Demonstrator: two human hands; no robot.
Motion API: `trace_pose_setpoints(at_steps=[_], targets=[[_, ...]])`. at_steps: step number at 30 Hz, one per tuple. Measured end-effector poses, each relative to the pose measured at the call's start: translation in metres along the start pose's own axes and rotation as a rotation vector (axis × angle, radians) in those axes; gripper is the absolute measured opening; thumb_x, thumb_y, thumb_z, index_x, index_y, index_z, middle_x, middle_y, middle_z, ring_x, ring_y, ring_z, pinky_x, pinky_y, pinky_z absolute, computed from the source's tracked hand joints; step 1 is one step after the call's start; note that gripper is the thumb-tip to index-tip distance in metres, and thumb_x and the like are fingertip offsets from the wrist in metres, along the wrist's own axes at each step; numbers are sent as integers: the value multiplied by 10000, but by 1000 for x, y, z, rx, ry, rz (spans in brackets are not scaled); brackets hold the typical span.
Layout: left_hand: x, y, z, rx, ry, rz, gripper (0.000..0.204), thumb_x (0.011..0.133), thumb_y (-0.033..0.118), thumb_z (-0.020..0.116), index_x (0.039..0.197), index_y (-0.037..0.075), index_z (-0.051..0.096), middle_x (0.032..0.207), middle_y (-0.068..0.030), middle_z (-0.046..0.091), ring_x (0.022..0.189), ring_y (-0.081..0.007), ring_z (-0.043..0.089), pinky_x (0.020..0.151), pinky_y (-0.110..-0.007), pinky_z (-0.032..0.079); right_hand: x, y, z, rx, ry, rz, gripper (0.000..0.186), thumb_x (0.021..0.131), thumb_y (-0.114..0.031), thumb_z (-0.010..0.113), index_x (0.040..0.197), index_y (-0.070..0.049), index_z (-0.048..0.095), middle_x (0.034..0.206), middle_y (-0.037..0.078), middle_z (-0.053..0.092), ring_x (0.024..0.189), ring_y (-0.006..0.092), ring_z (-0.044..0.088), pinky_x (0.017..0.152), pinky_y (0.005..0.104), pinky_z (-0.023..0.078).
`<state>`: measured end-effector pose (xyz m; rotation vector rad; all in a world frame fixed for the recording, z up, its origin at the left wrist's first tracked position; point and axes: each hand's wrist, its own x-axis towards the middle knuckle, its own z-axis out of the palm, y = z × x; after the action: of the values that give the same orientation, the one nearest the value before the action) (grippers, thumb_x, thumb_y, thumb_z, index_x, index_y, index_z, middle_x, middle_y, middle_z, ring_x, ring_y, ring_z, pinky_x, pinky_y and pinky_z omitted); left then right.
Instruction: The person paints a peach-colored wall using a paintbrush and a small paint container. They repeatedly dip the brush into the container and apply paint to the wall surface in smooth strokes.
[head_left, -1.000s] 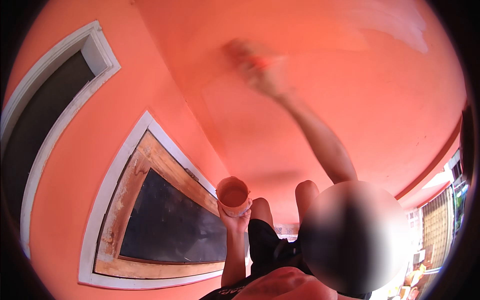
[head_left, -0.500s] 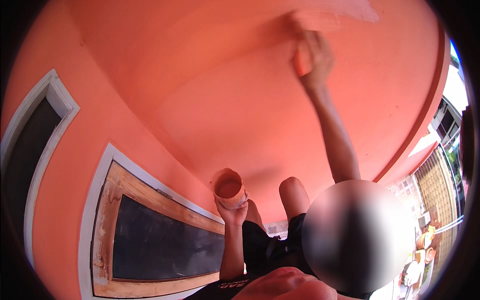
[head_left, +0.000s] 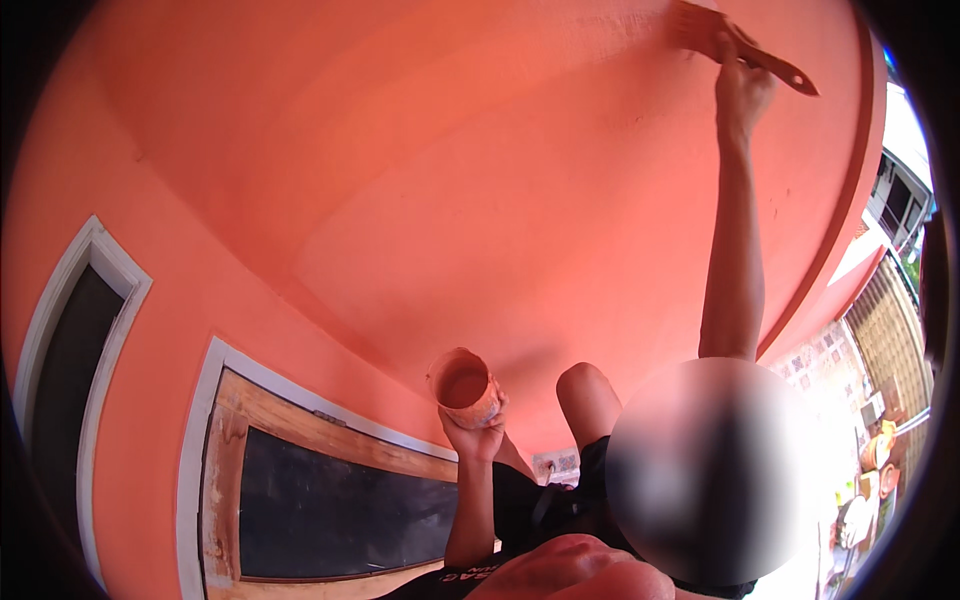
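Note:
High at the upper right, my right hand [head_left: 744, 92] is closed round a flat paintbrush [head_left: 735, 42]. Its bristles touch the orange-pink wall [head_left: 450, 200], and its handle points right and slightly down. A wetter-looking streak lies on the wall by the bristles. Lower down, near my knees, my left hand [head_left: 474, 432] holds a paint-smeared cup [head_left: 466, 388] from beneath and the side. The cup's mouth faces me, with orange-pink paint inside. Some of the left fingers are hidden behind the cup.
On the left are a wood-framed dark glass window [head_left: 345, 508] with a pale surround and a second narrow dark opening [head_left: 65, 375]. The wall ends at a curved edge [head_left: 835, 235] on the right. Pots [head_left: 880, 448] stand beyond, at lower right. A blurred disc covers the lower right centre.
My right hand has swept to the right along the upper wall with the paintbrush, which now shows clearly. The left hand still holds the cup; the whole view has shifted slightly.

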<state>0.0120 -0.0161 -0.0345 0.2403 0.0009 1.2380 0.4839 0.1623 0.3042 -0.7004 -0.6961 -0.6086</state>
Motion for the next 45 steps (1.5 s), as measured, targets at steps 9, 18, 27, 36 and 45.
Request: trace_pose_setpoints(at_steps=[9, 18, 27, 36, 45], targets=[[29, -18, 4, -42, -39, -73, 701, 918, 579, 638, 1390, 72, 532, 1283, -228, 572, 1170, -359, 555, 639, -314, 579, -103, -122, 33, -59, -390, -533, 467, 700, -135, 745, 1163, -179, 700, 1073, 58, 665, 956, 271, 663, 652, 410, 558], [44, -36, -3, -59, -11, -167, 672, 911, 552, 657, 1400, 108, 531, 1324, -224, 549, 1169, -360, 550, 650, -316, 581, -53, -52, 30, 554, -585, 236, 216, 963, -90, 678, 1160, -47, 754, 1063, 42, 755, 920, 122, 670, 785, 295, 518], [37, -26, -4, -65, -25, -133, 693, 900, 569, 670, 1412, 125, 523, 1330, -230, 553, 1176, -358, 545, 664, -325, 576, 35, 47, -52, -437, 12, 186, 306, 912, -311, 747, 1158, -132, 773, 1066, 62, 788, 915, 257, 744, 811, 398, 563], [57, -47, 1, -95, -50, -205, 698, 864, 540, 724, 1401, 133, 540, 1346, -215, 543, 1219, -356, 511, 664, -321, 571, -157, -139, 24, 389, -946, -457, 343, 765, -35, 687, 1088, -151, 708, 1008, 54, 685, 902, 271, 664, 595, 385, 563], [30, -26, 6, 42, -1, -72, 822, 872, 625, 654, 1408, 28, 476, 1274, -169, 608, 1090, -331, 613, 595, -288, 538, -6, -9, -24, 12, 25, 297, 274, 942, -181, 734, 1155, -9, 739, 904, 70, 768, 738, 167, 702, 704, 351, 564]])
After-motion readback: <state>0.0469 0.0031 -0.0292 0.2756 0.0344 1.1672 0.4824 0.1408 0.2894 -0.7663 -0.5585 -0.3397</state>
